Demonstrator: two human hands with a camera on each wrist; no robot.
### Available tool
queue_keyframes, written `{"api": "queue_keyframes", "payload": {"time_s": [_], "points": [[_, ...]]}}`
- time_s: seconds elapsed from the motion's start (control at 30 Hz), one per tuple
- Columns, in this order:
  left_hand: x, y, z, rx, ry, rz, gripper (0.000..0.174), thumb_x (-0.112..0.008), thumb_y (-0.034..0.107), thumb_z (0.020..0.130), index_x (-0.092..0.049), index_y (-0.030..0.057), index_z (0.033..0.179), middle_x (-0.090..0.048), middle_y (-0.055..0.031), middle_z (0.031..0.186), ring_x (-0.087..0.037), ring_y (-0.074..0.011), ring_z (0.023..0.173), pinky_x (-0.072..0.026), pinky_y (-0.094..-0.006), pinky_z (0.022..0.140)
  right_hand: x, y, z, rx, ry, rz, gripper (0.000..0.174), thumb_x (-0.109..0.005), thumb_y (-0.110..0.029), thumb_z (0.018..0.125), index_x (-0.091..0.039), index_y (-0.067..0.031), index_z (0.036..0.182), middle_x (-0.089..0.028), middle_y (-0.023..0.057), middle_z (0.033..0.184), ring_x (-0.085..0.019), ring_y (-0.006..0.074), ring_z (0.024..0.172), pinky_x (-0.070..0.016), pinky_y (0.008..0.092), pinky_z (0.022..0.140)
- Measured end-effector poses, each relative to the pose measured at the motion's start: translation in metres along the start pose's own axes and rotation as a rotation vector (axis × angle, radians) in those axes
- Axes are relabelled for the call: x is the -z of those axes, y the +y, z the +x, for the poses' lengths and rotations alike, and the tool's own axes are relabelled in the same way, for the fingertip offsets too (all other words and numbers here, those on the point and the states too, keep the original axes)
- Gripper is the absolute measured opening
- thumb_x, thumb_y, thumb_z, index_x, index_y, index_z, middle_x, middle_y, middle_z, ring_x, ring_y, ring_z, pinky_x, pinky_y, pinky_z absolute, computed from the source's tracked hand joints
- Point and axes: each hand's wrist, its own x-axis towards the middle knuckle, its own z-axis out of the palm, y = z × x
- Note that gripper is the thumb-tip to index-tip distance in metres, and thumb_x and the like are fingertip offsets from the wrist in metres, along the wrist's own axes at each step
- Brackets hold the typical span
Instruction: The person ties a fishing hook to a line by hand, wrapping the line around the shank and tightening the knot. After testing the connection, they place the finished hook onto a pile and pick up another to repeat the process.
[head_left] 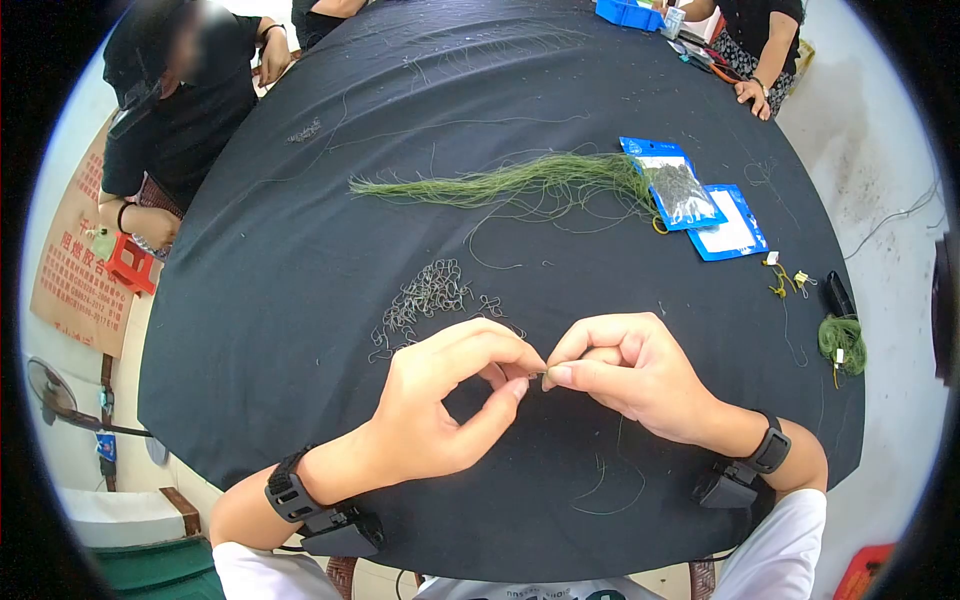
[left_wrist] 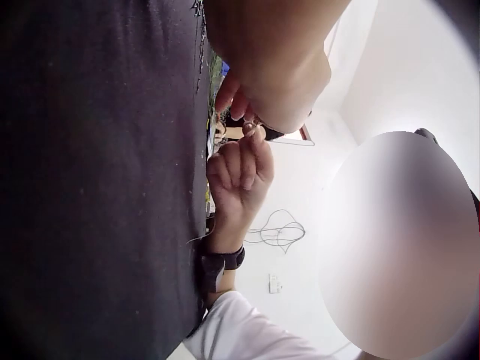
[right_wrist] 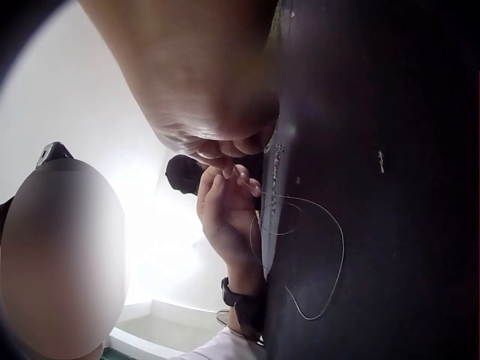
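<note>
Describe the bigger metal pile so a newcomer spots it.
On the black table, find the left hand. The pile lies just beyond its knuckles, nearer than the green strands. Unlike the small grey clump farther off, it spreads wide.

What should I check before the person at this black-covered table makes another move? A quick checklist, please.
1. Right grip on the small item: ok, thumb and forefinger pinch it.
2. Left grip in place: ok, its fingertips meet the right ones at that item.
3. What the item is: cannot tell; too small and partly covered by fingertips.
4. Loose line lying straight: not ok, it curves.
5. Metal pieces close by: ok, heaped just beyond the left grip.
6. Green strands clear of both grips: ok, they lie farther across the table.
</note>
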Motion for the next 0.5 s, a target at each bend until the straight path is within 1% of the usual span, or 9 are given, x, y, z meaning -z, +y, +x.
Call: {"api": "queue_keyframes", "payload": {"time_s": [0.1,0.2,0.3,0.4,0.43,0.5], "points": [[-0.002,0.001,0.0,0.007,-0.007,0.004,0.013,-0.064,-0.005,0.075,-0.062,-0.0009,0.086,-0.061,-0.0086,0.081,-0.061,-0.0137,0.067,-0.0506,-0.0234,0.058,0.001,0.002,0.0,-0.002,0.001,0.003,0.013,-0.058,-0.012,0.087,-0.063,-0.0005,0.086,-0.046,-0.009,0.053,-0.034,-0.0017,0.046,-0.0237,0.0184,0.043],[-0.001,-0.002,0.0,-0.017,-0.009,0.058,0.011,-0.065,-0.004,0.075,-0.062,-0.0006,0.086,-0.061,-0.0081,0.081,-0.06,-0.0132,0.066,-0.0495,-0.0234,0.057,0.002,0.006,0.002,0.07,-0.011,-0.068,0.014,-0.058,-0.012,0.087,-0.063,0.0002,0.087,-0.048,-0.0083,0.054,-0.035,-0.0019,0.047,-0.0239,0.0188,0.043],[-0.001,-0.003,-0.001,-0.043,0.009,0.121,0.01,-0.065,-0.004,0.076,-0.061,-0.0004,0.085,-0.061,-0.0074,0.081,-0.059,-0.0123,0.064,-0.0481,-0.0232,0.055,0.002,0.0,0.001,0.018,-0.028,-0.126,0.016,-0.058,-0.014,0.088,-0.063,0.0006,0.088,-0.054,-0.0043,0.058,-0.043,-0.0001,0.049,-0.031,0.0195,0.044],[0.003,-0.002,0.001,-0.047,0.058,0.14,0.008,-0.064,-0.004,0.077,-0.061,-0.0006,0.084,-0.061,-0.0069,0.08,-0.058,-0.0116,0.061,-0.0471,-0.0229,0.054,0.003,-0.001,0.011,0.183,0.128,-0.242,0.02,-0.058,-0.019,0.089,-0.062,0.0005,0.091,-0.059,0.0004,0.066,-0.052,0.0039,0.054,-0.0406,0.0214,0.047],[0.003,-0.002,0.001,-0.041,0.079,0.139,0.007,-0.064,-0.004,0.078,-0.061,-0.0008,0.083,-0.061,-0.0069,0.08,-0.058,-0.0114,0.06,-0.0468,-0.0228,0.054,0.012,-0.006,0.017,0.244,0.21,-0.358,0.024,-0.06,-0.022,0.087,-0.061,-0.0005,0.097,-0.063,0.0055,0.076,-0.057,0.0094,0.056,-0.047,0.0235,0.052],[0.002,-0.002,0.001,-0.031,0.068,0.114,0.006,-0.064,-0.003,0.078,-0.061,-0.001,0.083,-0.061,-0.0068,0.079,-0.058,-0.0112,0.059,-0.0469,-0.0227,0.054,0.03,-0.029,0.03,0.369,0.395,-0.836,0.036,-0.065,-0.023,0.082,-0.056,-0.0017,0.11,-0.063,0.0111,0.096,-0.063,0.0195,0.07,-0.0505,0.0313,0.063]]}}
